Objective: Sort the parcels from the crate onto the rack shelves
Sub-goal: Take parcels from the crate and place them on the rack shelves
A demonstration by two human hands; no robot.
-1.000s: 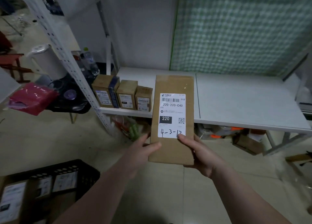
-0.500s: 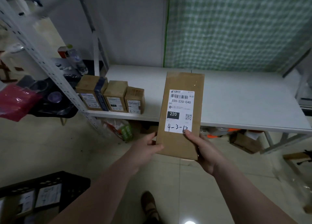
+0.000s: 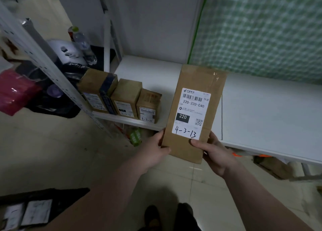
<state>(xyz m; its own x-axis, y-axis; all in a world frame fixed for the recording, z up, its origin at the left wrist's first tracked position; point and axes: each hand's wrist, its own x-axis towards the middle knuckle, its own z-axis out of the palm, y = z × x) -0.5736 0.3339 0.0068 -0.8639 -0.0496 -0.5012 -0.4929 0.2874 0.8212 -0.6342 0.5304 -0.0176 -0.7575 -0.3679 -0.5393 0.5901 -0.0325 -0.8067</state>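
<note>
A white rack shelf (image 3: 264,108) is seen along a grey wall, with a green checked sheet (image 3: 261,30) hung behind its right part. Three small labelled boxes (image 3: 126,93) are stood side by side at its left end. A tall brown parcel (image 3: 195,108), marked 4-3-13, is held upright over the shelf's front edge, right of the boxes. Its lower left edge is gripped by the left hand (image 3: 155,150) and its lower right by the right hand (image 3: 215,155), thumb laid on the label. A dark crate (image 3: 52,194) is glimpsed on the floor, bottom left.
</note>
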